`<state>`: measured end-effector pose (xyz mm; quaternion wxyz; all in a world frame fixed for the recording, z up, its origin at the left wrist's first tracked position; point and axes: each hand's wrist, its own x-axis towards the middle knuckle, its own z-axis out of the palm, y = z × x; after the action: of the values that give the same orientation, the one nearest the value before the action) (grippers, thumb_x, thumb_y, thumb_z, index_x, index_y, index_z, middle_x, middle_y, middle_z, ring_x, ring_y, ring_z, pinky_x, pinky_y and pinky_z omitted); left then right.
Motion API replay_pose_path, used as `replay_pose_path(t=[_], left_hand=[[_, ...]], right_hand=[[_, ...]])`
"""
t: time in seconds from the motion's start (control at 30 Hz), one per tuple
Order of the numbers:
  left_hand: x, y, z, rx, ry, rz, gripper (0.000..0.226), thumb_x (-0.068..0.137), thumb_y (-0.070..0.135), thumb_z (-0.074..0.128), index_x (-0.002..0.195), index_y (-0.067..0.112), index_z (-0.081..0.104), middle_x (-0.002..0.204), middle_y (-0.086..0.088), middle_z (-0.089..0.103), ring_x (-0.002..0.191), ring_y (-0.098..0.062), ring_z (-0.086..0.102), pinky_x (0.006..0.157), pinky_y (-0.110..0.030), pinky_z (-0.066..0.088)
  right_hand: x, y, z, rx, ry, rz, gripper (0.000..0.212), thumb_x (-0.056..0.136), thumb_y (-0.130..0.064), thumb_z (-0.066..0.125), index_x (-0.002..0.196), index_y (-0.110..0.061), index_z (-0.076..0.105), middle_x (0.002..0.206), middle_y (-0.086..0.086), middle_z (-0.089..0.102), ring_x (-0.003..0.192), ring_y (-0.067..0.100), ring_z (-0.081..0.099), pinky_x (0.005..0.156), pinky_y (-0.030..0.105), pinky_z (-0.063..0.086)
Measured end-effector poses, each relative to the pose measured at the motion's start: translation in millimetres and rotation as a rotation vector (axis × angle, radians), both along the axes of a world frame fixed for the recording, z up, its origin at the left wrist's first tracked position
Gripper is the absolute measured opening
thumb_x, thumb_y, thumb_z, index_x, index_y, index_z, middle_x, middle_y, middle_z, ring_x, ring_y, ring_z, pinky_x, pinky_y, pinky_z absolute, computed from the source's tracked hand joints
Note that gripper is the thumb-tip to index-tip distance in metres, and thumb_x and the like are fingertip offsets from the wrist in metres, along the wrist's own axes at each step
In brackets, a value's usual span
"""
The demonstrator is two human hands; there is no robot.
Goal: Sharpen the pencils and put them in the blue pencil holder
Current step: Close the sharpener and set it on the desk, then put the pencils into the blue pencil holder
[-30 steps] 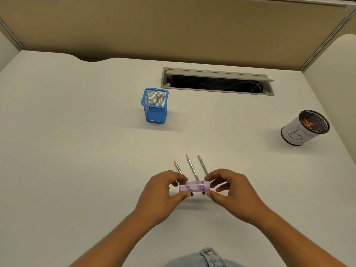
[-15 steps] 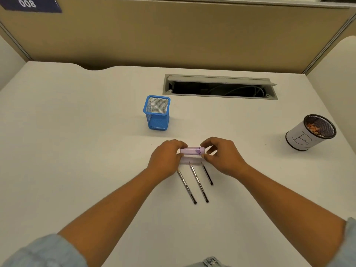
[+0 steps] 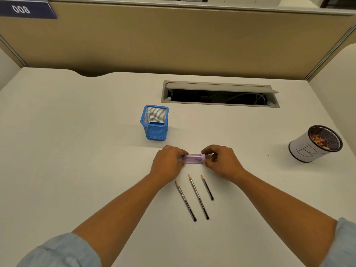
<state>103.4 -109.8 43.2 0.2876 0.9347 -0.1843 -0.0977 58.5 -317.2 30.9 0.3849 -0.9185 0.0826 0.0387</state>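
Note:
A translucent purple sharpener [image 3: 193, 158] lies crosswise between my hands, just above the desk. My left hand [image 3: 168, 162] grips its left end and my right hand [image 3: 221, 162] pinches its cap end on the right. Three dark pencils lie side by side below my hands, tips pointing away from me: the left pencil [image 3: 185, 201], the middle pencil [image 3: 198, 196] and the shorter right pencil [image 3: 207, 187]. The blue mesh pencil holder [image 3: 155, 123] stands upright and holds nothing, a little beyond my left hand.
A round mesh cup wrapped in white paper [image 3: 316, 143] stands at the right with shavings inside. An open cable slot [image 3: 219, 94] is set into the white desk [image 3: 67, 151] behind the holder. A tan partition [image 3: 173, 39] closes the back.
Both hands carried the sharpener away from me, over the pencils, to a spot beyond their tips. The pencils now lie uncovered below my hands. The view tilted up.

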Motion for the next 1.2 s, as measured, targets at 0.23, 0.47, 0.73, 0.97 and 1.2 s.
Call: replay_pose_path(t=[0.23, 0.47, 0.73, 0.97, 1.2], left_hand=[[-1.8, 5.6, -3.6, -0.001, 0.041, -0.021, 0.067, 0.083, 0.031, 0.077, 0.142, 0.026, 0.046, 0.137, 0.0, 0.058, 0.126, -0.021, 0.049, 0.107, -0.037, 0.04], [-27.9, 28.7, -2.9, -0.104, 0.021, 0.143, 0.054, 0.084, 0.03, 0.076, 0.133, 0.022, 0.054, 0.13, 0.001, 0.059, 0.12, -0.02, 0.053, 0.1, -0.035, 0.044], [-105.4, 35.9, -13.4, -0.083, 0.151, 0.382, 0.032, 0.085, 0.043, 0.069, 0.081, 0.023, 0.045, 0.06, 0.006, 0.054, 0.054, -0.012, 0.052, 0.05, -0.029, 0.041], [-103.6, 22.1, -9.2, -0.03, 0.236, 0.434, 0.045, 0.08, 0.055, 0.07, 0.073, 0.017, 0.049, 0.073, 0.0, 0.06, 0.068, -0.022, 0.058, 0.05, -0.027, 0.034], [-93.0, 17.2, -3.0, -0.062, 0.344, 0.472, 0.031, 0.072, 0.026, 0.069, 0.064, -0.002, 0.061, 0.061, -0.011, 0.069, 0.058, -0.029, 0.069, 0.054, -0.034, 0.059]], right_hand=[[-3.5, -5.7, 1.6, 0.029, 0.027, 0.016, 0.036, 0.077, -0.009, 0.074, 0.109, -0.025, 0.068, 0.095, -0.015, 0.069, 0.066, -0.007, 0.064, 0.065, 0.001, 0.044], [-38.0, -22.9, 0.8, 0.076, 0.04, -0.205, 0.029, 0.078, -0.005, 0.074, 0.1, -0.023, 0.069, 0.087, -0.007, 0.07, 0.062, 0.005, 0.061, 0.071, 0.012, 0.047], [-73.0, 9.9, -3.0, 0.031, 0.101, -0.305, 0.005, 0.08, -0.019, 0.071, 0.079, -0.024, 0.069, 0.069, -0.007, 0.071, 0.066, 0.013, 0.069, 0.073, 0.032, 0.059], [-79.8, 35.3, 6.5, -0.022, 0.106, -0.245, 0.016, 0.074, -0.027, 0.079, 0.081, -0.028, 0.064, 0.069, -0.01, 0.069, 0.057, 0.004, 0.066, 0.06, 0.021, 0.053], [-79.3, 43.2, 18.0, -0.126, 0.167, -0.196, 0.023, 0.075, -0.021, 0.067, 0.097, -0.027, 0.066, 0.076, -0.011, 0.069, 0.077, 0.016, 0.067, 0.071, 0.033, 0.056]])
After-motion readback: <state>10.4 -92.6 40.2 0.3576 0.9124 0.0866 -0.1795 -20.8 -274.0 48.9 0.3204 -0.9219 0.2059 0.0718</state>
